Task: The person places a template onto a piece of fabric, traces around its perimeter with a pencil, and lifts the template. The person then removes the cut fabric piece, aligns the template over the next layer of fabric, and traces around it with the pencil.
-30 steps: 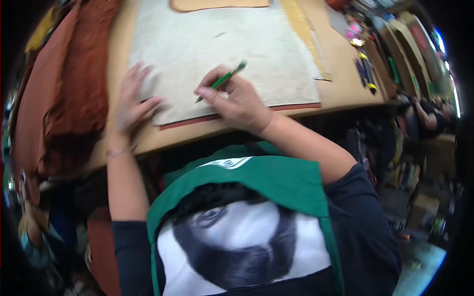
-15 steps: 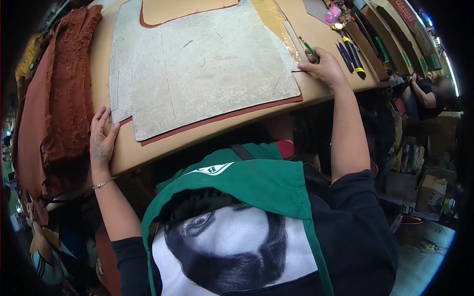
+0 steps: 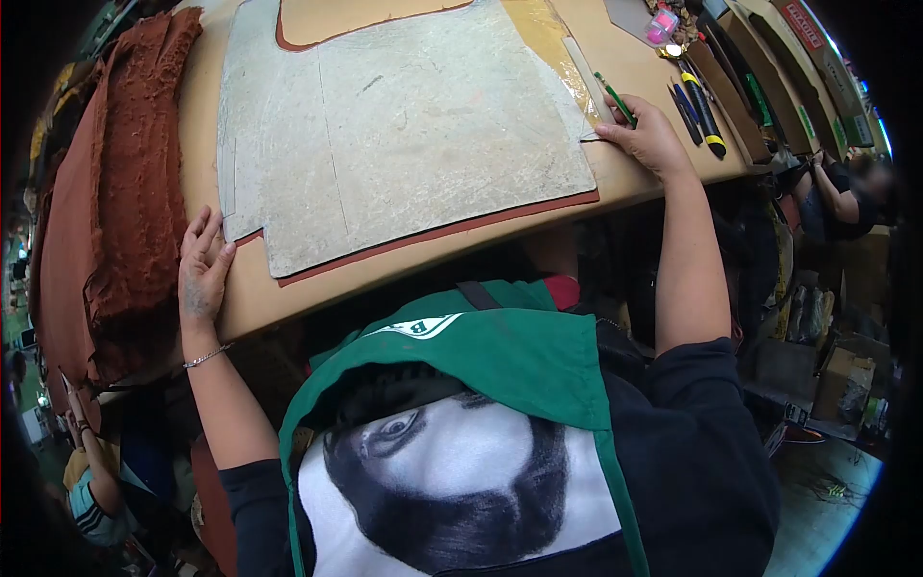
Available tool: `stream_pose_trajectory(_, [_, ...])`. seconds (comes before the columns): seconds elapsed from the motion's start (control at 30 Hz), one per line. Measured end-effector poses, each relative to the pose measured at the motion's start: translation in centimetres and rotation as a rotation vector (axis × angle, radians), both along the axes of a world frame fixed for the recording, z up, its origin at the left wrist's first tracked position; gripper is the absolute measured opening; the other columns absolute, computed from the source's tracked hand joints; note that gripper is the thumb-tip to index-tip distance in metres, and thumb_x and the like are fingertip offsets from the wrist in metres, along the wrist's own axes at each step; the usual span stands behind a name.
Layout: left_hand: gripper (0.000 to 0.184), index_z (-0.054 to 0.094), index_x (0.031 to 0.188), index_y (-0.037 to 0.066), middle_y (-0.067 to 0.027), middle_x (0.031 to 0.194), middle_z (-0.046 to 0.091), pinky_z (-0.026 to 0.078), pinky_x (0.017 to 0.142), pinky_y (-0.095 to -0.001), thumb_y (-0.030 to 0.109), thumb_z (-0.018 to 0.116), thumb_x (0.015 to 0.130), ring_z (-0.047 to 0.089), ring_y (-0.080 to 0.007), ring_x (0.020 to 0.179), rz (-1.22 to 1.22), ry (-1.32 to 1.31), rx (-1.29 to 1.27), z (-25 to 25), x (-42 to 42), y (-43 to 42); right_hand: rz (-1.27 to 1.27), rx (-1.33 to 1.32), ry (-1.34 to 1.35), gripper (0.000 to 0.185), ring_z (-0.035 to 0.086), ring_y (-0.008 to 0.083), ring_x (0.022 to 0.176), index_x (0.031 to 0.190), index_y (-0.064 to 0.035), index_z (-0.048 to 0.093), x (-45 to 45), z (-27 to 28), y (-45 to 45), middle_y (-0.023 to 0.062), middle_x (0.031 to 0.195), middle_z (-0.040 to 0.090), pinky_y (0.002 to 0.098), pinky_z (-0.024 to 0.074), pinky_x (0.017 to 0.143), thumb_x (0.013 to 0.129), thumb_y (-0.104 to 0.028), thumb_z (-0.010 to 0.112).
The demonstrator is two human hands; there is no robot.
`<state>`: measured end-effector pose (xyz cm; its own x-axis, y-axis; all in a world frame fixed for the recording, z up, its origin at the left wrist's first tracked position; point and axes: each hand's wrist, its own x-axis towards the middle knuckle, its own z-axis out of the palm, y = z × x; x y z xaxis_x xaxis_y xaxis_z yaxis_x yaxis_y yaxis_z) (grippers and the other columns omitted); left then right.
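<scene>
A large grey-white pattern board with worn, scratched faces lies on the table, over a sheet of reddish-brown leather that shows along its near edge and in the top cut-out. My left hand rests at the board's lower left corner, fingers stretched out and holding nothing. In my right hand a green pencil is held between the fingers. The thumb and fingertips of that hand touch the board's right edge, beside a strip of yellowish tape.
Rolled reddish-brown leather is piled at the table's left side. A black-and-yellow cutter and dark pens lie at the right, near cardboard boxes. Other people are at both sides, one with raised arms at the right.
The view has shifted slightly, so the board and both hands sit a little farther right. The pencil leans more to the left in my right hand. My left hand keeps its place at the corner.
</scene>
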<state>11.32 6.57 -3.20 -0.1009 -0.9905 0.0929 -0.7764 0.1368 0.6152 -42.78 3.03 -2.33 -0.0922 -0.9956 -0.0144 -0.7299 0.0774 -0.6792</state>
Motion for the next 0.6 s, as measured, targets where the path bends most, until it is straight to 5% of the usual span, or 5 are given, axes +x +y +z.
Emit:
stream_pose_trajectory(0.27, [0.041,0.05,0.117,0.005,-0.013,0.13,0.035,0.023,0.1,-0.0333,0.008,0.058,0.077,0.032,-0.0239,0.121,0.003,0.021,-0.004,-0.1,-0.1,0.0,0.027,0.013,0.079,0.047,0.054,0.0186,0.083,0.1,0.0072,0.053,0.5,0.8,0.2,0.0135,0.089,0.057,0.0277,0.042,0.076,0.067,-0.021,0.071])
stream_pose_trajectory(0.6, [0.043,0.052,0.113,0.003,-0.0178,0.124,0.04,0.027,0.098,-0.0355,0.014,0.062,0.073,0.037,-0.0309,0.115,-0.017,-0.126,-0.144,-1.1,0.5,0.0,0.089,-0.091,0.109,0.042,0.049,0.0161,0.077,0.098,0.0047,0.055,-0.8,-0.7,-0.1,0.0082,0.084,0.054,0.0281,0.0412,0.07,0.067,-0.018,0.07])
